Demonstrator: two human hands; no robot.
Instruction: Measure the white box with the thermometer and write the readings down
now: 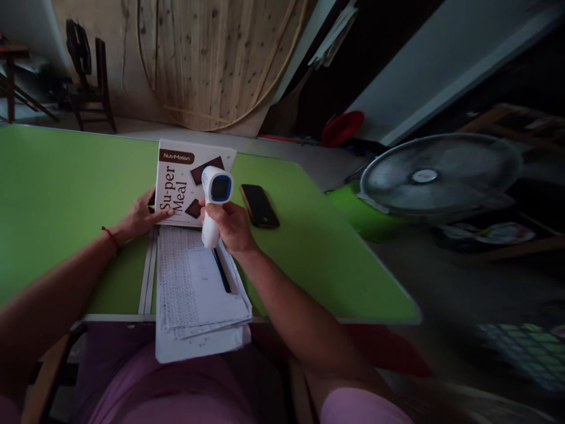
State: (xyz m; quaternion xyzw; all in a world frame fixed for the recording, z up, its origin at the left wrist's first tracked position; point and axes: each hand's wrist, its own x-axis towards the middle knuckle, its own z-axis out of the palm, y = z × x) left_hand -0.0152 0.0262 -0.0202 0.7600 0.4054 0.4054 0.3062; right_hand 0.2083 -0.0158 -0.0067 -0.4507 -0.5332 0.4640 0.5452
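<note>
In the head view a white and brown "Su-per Meal" box stands on the green table. My left hand grips its lower left side, thumb across the front and the other fingers behind the edge. Wrapped round the handle of a white infrared thermometer is my right hand. The thermometer's blue-rimmed screen faces me, and its body is in front of the box's right part. Below the box lies a stack of written papers with a black pen on top.
A black phone lies on the green table, right of my right hand. Off the table's right side is a large round fan, with a green container partly under it. A wooden chair stands beyond the far left edge.
</note>
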